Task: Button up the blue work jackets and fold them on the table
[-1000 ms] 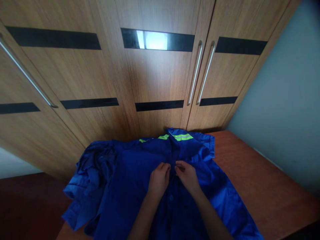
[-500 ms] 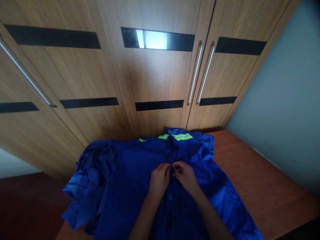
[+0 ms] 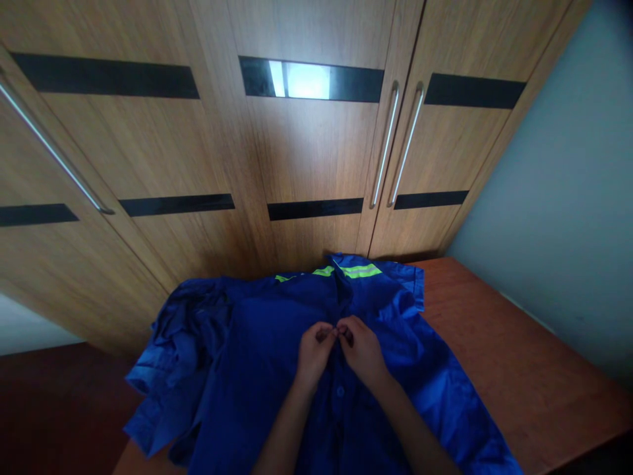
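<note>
A blue work jacket (image 3: 267, 369) with yellow-green reflective strips lies spread out, front side up. My left hand (image 3: 315, 349) pinches at the front opening, thumb and forefinger pressed together. Touching its fingertips, my right hand (image 3: 359, 346) pinches the edge of the same front placket. What lies right between the fingertips is hidden, but the jacket's cloth runs into both pinches. Below the hands a round button (image 3: 339, 392) shows on the placket. To the left, the cloth (image 3: 182, 349) is bunched up in folds.
The jacket rests on a reddish-brown wooden table (image 3: 519, 356). Behind it stands a wooden wardrobe (image 3: 311, 145) with black strips and metal handles (image 3: 386, 145). A pale wall (image 3: 568, 198) rises at the right.
My right hand has shifted slightly left, so the fingertips of both hands now meet at the placket. The jacket lies as before.
</note>
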The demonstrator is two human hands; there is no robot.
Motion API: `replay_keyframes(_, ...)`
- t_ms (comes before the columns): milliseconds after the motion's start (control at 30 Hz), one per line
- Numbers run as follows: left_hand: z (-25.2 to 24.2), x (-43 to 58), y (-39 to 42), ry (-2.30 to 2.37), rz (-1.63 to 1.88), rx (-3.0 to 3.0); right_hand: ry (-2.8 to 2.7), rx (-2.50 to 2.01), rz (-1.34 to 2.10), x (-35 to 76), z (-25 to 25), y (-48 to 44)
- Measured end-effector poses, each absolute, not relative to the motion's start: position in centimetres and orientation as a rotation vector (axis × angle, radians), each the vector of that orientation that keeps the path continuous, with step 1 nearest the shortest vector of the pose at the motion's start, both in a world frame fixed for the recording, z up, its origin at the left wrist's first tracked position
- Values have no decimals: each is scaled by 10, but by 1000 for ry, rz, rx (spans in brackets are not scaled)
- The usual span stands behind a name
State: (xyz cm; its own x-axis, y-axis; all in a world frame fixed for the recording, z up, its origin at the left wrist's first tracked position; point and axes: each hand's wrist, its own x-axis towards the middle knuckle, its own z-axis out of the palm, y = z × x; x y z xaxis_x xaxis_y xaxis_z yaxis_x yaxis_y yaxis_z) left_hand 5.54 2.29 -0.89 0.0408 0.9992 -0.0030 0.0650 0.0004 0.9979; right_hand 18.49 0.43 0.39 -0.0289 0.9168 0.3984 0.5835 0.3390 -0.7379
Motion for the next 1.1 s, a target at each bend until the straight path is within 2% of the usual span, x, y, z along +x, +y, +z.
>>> replay_keyframes(367,-5,56,21,1213,1121,1296,-850,-1223,1134,186,-3,9)
replay_keyframes(533,-4,60,19,1269,1140,1476,-734,-1200,1319,188,3,10)
replay_keyframes(633,-6,60,18,1269,1135,1517,-960,-1186,1252,188,11,10)
replay_keyframes(867,-13,55,23,1256,1132,1395,-1499,-1451,594,192,2,6)
replay_keyframes(1100,-13,53,21,1245,1062,1403,-1686,-1447,516,199,-10,-8)
